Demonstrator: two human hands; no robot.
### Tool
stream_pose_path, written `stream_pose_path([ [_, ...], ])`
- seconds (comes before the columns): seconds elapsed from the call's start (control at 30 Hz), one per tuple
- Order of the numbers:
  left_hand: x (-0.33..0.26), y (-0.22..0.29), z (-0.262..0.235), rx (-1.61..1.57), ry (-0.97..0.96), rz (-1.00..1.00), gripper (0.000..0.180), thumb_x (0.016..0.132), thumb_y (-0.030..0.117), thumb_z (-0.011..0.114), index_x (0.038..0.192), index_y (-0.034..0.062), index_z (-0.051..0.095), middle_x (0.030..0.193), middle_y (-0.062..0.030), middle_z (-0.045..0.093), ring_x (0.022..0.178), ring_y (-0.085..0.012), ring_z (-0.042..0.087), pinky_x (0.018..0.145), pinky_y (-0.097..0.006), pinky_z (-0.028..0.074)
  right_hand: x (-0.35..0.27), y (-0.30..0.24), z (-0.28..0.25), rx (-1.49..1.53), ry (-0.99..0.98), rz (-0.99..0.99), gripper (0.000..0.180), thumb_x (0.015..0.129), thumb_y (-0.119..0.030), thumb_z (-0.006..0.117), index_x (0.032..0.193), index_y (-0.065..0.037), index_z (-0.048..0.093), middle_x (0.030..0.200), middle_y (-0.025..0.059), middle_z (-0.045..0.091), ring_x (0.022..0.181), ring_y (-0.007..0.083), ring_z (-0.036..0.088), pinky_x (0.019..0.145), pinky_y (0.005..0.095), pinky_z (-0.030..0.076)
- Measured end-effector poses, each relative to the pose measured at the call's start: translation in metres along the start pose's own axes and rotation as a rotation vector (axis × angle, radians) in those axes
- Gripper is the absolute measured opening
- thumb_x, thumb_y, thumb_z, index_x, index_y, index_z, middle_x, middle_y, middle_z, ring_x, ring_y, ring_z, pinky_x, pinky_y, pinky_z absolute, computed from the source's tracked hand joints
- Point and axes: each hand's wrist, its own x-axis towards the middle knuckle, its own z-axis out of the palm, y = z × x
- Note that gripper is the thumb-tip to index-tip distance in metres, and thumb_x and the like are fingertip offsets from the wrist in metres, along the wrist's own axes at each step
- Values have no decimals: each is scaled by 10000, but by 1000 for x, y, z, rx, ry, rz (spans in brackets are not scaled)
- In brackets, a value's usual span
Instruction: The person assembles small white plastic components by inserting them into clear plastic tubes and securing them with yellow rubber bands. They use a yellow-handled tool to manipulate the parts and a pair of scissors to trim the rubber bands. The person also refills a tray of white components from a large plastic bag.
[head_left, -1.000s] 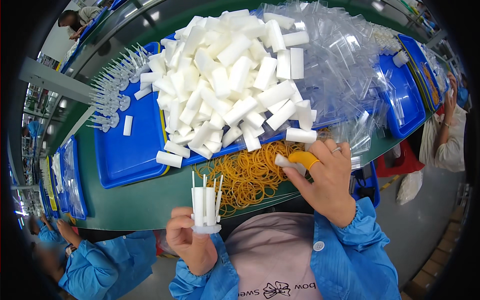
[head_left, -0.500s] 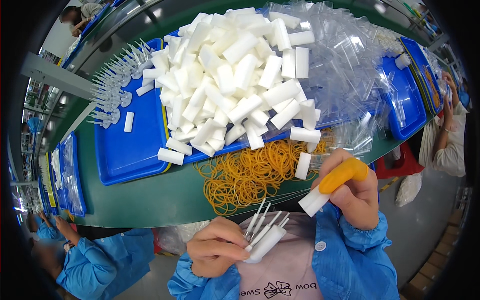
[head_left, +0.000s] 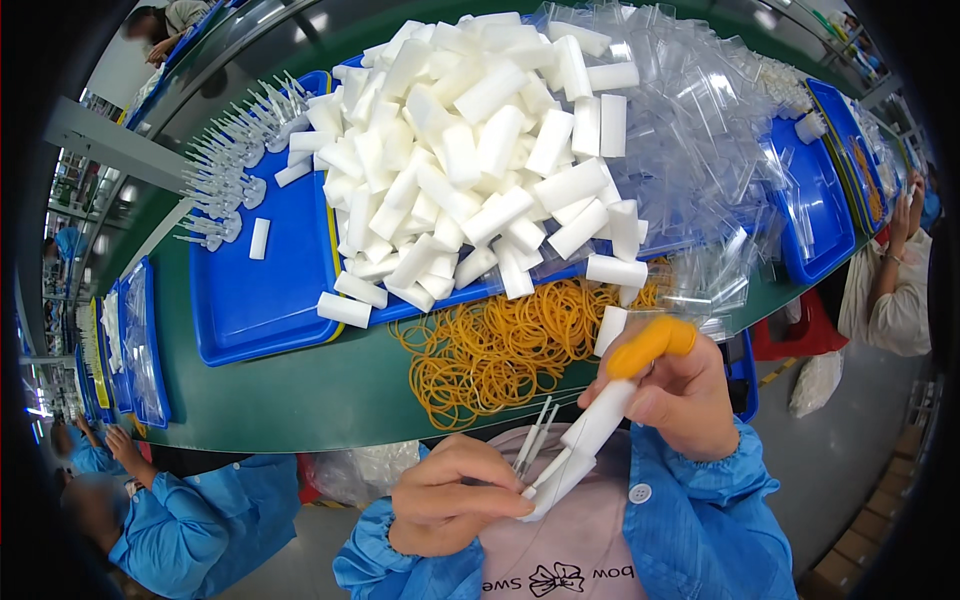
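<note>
My left hand (head_left: 455,493) is closed on a white pronged piece (head_left: 548,490) with thin, pale rods sticking up. In my right hand (head_left: 680,390), whose one finger wears a yellow finger cot (head_left: 650,345), is a white foam block (head_left: 600,418). The block's lower end meets the pronged piece and covers some of its rods; two rods (head_left: 538,432) still show at the left. Whether the rods enter the block or lie against it I cannot tell. Beyond my hands lies a heap of orange rubber bands (head_left: 480,350).
A big pile of white foam blocks (head_left: 460,150) rises behind, beside many clear plastic sleeves (head_left: 690,130). Left, a blue tray (head_left: 265,320) holds several pronged pieces (head_left: 230,180); another blue tray (head_left: 820,240) stands right. Co-workers (head_left: 205,520) sit on both sides.
My right hand has moved left and down, bringing the foam block onto the pronged piece. My left hand has shifted slightly right, still holding its piece.
</note>
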Motion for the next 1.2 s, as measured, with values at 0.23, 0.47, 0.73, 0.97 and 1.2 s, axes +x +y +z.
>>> stream_pose_path([
  [0.23,-3,3,2,202,-2,121,304,573,-35,750,839,114,751,949,-92,597,762,-199,580,655,-291,460,1,-1,6,-38,24,-38,227,791,35,660,1009,41,598,997,103,576,963,187,604,845,301,476],
  [0.47,-10,-3,20,37,255,1,258,682,-21,758,920,55,693,1042,-118,519,814,-225,621,700,-267,517,-4,9,21,-237,-122,-27,148,775,18,687,916,9,646,986,100,589,927,216,623,795,301,506],
  [0.73,-19,-7,8,-170,181,-210,157,746,17,720,890,12,656,926,-137,588,850,-214,617,769,-298,497,-4,-1,29,-465,-190,-203,200,734,-13,727,921,-2,657,959,104,613,875,243,620,753,318,501],
  [0.97,-15,-18,7,-343,418,-171,110,781,35,699,879,23,651,941,-125,559,840,-194,571,769,-299,465,11,-21,0,-1515,389,-542,310,625,-86,758,920,-73,664,928,59,573,829,256,530,727,378,403],
  [1.2,-11,-16,9,-362,477,-214,158,797,71,698,934,5,656,971,-122,552,874,-179,545,790,-284,448,31,-11,-17,-1806,480,-589,289,636,-77,739,912,-95,653,903,40,546,841,233,497,782,385,325],
])
